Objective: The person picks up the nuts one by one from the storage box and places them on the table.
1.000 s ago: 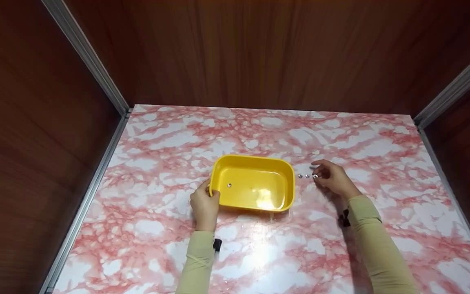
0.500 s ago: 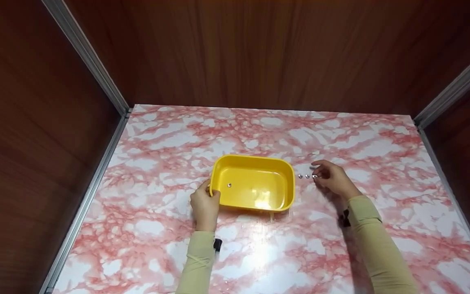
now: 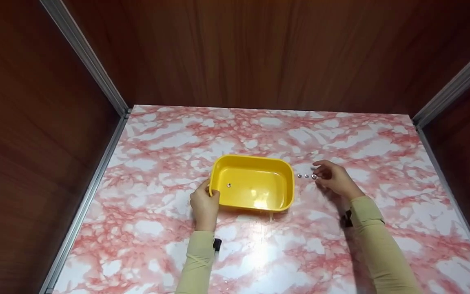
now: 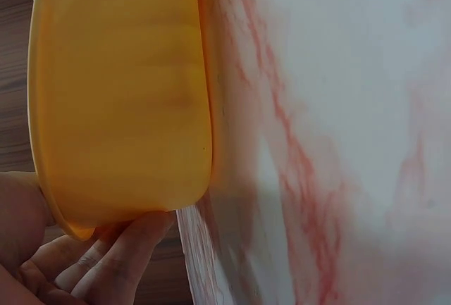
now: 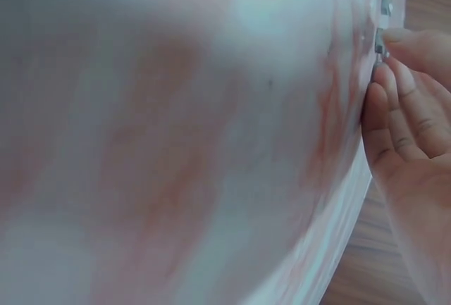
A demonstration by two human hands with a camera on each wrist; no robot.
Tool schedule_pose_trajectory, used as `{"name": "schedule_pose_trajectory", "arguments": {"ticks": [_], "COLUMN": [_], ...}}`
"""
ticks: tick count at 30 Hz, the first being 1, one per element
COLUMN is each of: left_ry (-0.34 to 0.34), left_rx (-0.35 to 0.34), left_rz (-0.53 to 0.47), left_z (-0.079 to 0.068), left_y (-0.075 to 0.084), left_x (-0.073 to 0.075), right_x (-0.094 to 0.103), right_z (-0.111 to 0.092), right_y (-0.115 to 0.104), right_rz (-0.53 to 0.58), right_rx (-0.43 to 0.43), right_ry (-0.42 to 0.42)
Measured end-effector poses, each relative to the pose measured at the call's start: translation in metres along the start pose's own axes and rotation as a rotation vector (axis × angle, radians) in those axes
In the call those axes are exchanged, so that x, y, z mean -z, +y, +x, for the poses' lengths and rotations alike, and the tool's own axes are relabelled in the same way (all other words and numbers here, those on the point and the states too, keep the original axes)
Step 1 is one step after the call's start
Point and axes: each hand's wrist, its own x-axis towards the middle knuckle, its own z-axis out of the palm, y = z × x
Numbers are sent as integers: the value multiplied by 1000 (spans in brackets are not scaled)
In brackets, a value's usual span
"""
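Note:
In the head view a yellow plastic tub (image 3: 254, 183) with rounded corners sits mid-table. My left hand (image 3: 205, 207) grips its near left corner, thumb over the rim; in the left wrist view the other fingers (image 4: 120, 266) lie against its outer wall. A small shiny metal nut (image 3: 229, 185) lies inside the tub, toward the left. To the right of the tub, two similar nuts, one nearest the rim (image 3: 299, 176) and one beside it (image 3: 306, 176), stand in line with a third nut (image 3: 314, 177). My right hand (image 3: 335, 177) pinches that third one at the table surface, its index finger raised.
The tabletop (image 3: 169, 163) has a red and white marbled pattern. Dark wood panels (image 3: 235, 53) enclose it at the back and sides, with metal strips (image 3: 84, 57) at the corners. A black wrist device (image 3: 217, 245) shows at the left cuff.
Almost nothing moves. The tub and the row of nuts keep their places, with both hands staying where they were; the whole view shifts only very slightly.

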Motion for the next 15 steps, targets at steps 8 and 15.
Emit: {"name": "schedule_pose_trajectory", "arguments": {"ticks": [8,15], "left_ry": [11,29], "left_rx": [3,-1], "left_rz": [24,41], "left_z": [0,0], "left_y": [1,2], "left_x": [-1,-1], "right_x": [4,8], "right_z": [-7,-12], "right_y": [-25,-42], "right_rz": [70,122], "right_rx": [40,5], "right_ry": [-21,-44]}}
